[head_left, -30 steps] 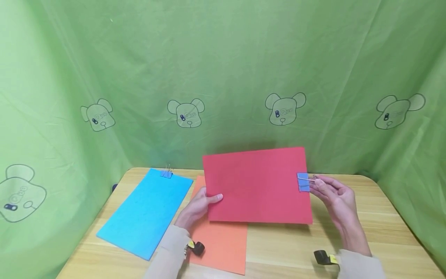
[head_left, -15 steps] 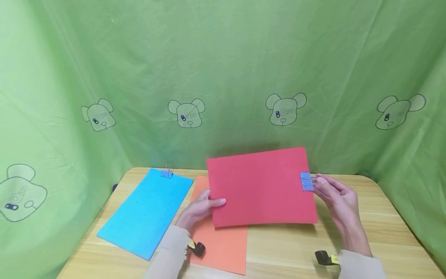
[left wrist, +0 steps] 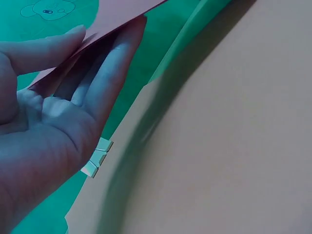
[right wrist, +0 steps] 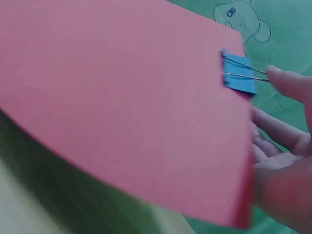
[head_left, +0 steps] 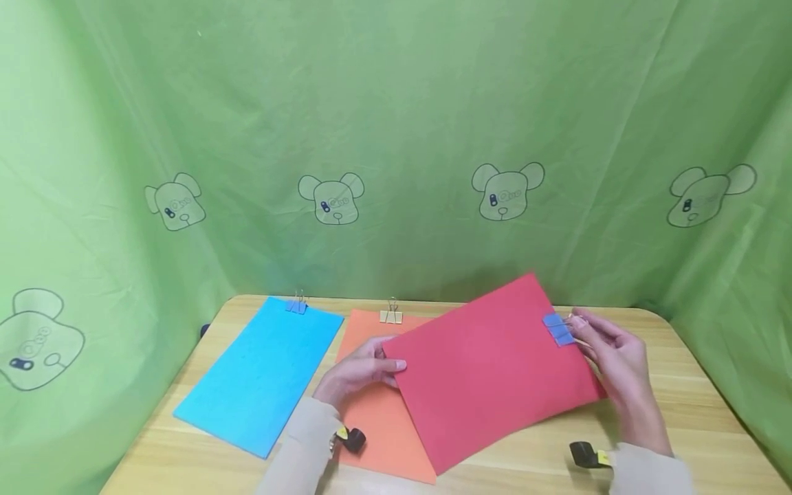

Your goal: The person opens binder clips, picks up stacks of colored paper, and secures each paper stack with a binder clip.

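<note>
A red sheet of paper (head_left: 489,371) hangs tilted above the table, its left side lower toward me. My left hand (head_left: 361,368) pinches its left edge, thumb on the front and fingers behind; the left wrist view shows the same hold on the paper (left wrist: 119,19). On the right edge sits a blue binder clip (head_left: 559,330). My right hand (head_left: 619,361) pinches the clip's wire handles, and in the right wrist view the thumb lies on the wires of the clip (right wrist: 239,73). Whether the red paper is one sheet or several I cannot tell.
Blue paper (head_left: 260,378) with a blue-violet binder clip (head_left: 296,307) at its top lies on the left of the wooden table (head_left: 693,412). Orange paper (head_left: 383,430) with a cream binder clip (head_left: 391,317) lies partly under the red sheet. A green curtain (head_left: 408,103) encloses the table.
The red paper has turned, its lower left corner swinging down toward me and its right edge slanting. Both hands have shifted slightly right. The cream clip on the orange paper has come into sight.
</note>
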A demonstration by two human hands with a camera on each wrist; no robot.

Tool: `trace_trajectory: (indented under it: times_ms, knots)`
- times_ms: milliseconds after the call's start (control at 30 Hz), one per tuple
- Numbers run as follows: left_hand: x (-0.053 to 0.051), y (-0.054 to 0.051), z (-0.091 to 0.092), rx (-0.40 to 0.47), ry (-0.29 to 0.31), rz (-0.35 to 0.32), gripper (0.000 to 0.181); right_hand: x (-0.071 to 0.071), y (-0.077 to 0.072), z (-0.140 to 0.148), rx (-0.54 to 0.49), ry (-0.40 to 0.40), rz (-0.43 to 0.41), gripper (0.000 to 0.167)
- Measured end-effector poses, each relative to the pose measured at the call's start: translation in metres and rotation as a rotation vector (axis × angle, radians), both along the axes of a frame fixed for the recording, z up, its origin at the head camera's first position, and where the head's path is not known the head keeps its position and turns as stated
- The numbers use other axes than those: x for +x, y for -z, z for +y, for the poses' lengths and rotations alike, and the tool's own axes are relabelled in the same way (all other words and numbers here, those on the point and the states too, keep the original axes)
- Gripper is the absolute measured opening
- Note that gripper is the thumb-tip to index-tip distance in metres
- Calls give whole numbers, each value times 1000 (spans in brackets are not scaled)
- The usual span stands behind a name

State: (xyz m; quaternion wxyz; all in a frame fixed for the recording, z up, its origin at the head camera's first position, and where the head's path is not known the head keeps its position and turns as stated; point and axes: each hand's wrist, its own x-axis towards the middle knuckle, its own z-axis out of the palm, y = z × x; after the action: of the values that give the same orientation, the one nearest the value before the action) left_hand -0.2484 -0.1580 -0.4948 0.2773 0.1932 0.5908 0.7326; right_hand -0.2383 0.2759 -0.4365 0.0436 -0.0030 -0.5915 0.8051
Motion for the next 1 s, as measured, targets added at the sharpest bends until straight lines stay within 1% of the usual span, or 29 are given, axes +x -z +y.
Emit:
trace_trajectory:
  times_ms: [133,167,233,300,367,467,533,633,800,867,1000]
  knots:
    - [2,1,-1,-63,29,-18,45,2,3,7,137,-48,13,46]
    - [3,1,0,-83,41,-14,45,2,4,7,169,-53,11,50]
    - [5,1,1,-113,73,-7,48,1,4,8,241,-56,9,57]
    - [5,0,4,-130,118,-6,50,-1,4,7,358,-48,29,62]
    - [7,-1,7,-141,159,-15,52,-3,4,5,522,-27,84,63]
    - [9,-2,11,-178,195,-30,57,-6,5,-1,741,17,198,58]
    - [11,-2,15,-212,202,-29,59,-7,6,-6,825,36,259,54]
    - [15,-1,20,-268,193,-20,58,-8,8,-12,868,22,293,50]
    - [22,2,28,-335,178,-31,53,-6,13,-16,906,-26,266,49]
    - [23,3,32,-333,192,-31,48,-5,14,-16,908,-39,244,49]
    - [23,3,39,-311,201,-10,36,-6,16,-12,910,-53,195,50]
